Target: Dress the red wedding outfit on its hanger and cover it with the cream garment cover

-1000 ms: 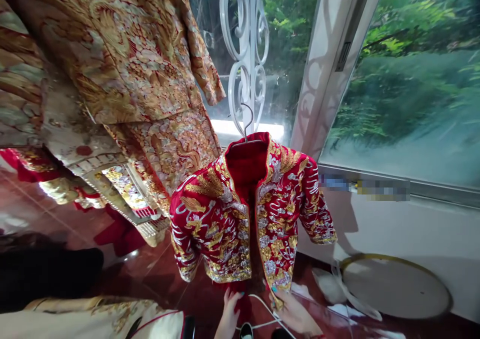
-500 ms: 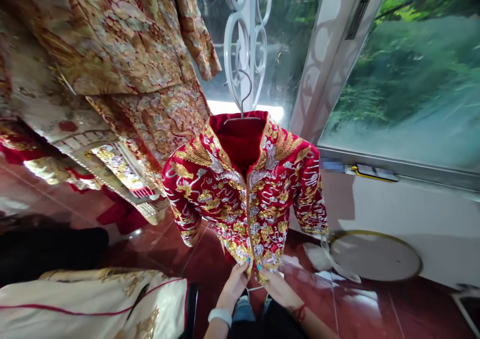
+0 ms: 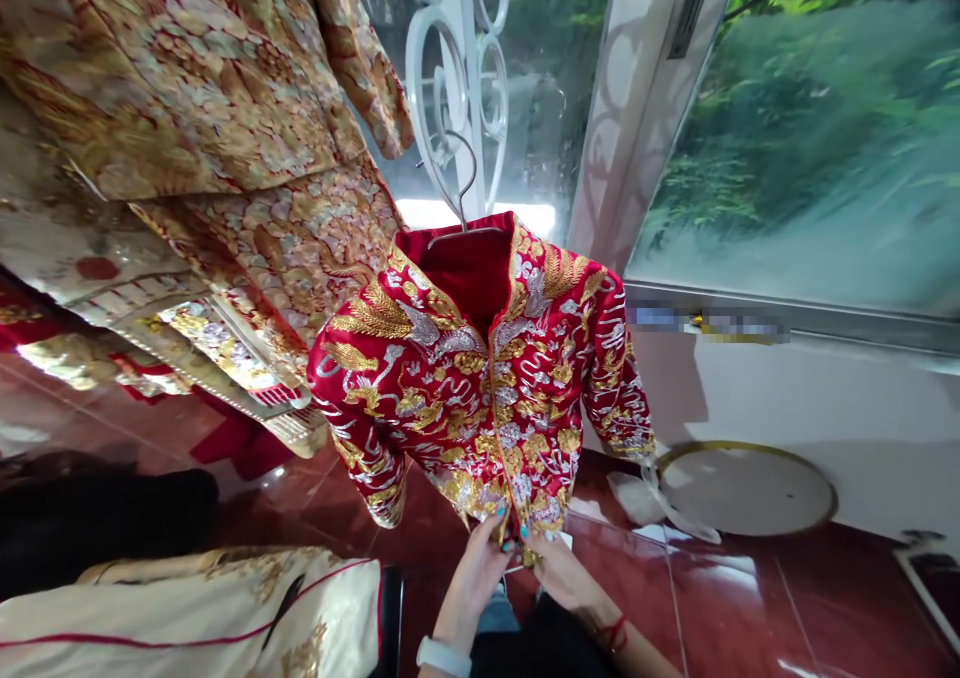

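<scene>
A red jacket with gold and silver embroidery hangs in front of me on a metal hanger, its collar standing up and its front edges drawn together. At the bottom hem, my left hand pinches the left front edge between thumb and fingers. My right hand grips the opposite front edge close beside it. Both thumbs show blue nails near the centre line. The fingers behind the cloth are hidden. A watch with a pale band sits on my left wrist, a red cord on my right.
Long gold embroidered garments hang at the left. A cream cloth with red piping lies at the lower left. White scrolled metalwork stands behind the hanger. A round board leans by the wall at the right, below the window.
My view has shifted slightly, and the jacket's top now tilts more to the left. Both hands remain on the hem and have shifted a little right.
</scene>
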Action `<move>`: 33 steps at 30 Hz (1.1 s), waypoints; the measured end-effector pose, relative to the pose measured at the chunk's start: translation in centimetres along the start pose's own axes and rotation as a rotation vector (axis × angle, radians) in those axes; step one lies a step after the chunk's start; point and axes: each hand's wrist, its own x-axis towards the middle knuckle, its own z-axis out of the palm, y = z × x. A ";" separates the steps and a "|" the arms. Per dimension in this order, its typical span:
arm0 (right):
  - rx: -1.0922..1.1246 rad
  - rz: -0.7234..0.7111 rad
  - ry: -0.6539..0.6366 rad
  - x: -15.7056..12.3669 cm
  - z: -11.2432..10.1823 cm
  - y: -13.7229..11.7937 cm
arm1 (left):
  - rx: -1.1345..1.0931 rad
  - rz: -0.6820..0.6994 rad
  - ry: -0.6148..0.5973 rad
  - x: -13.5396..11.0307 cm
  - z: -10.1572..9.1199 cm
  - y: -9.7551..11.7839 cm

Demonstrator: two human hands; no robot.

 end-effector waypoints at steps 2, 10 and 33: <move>0.010 -0.033 0.037 0.1 0.3 -0.1 | 0.007 0.000 0.006 0.1 0.3 -0.1; 0.043 -0.124 0.081 0.3 0.8 -0.3 | 0.020 -0.025 -0.018 -0.3 0.5 0.0; 0.022 0.005 0.143 0.6 1.7 -0.4 | 0.023 -0.074 0.124 1.4 1.3 0.6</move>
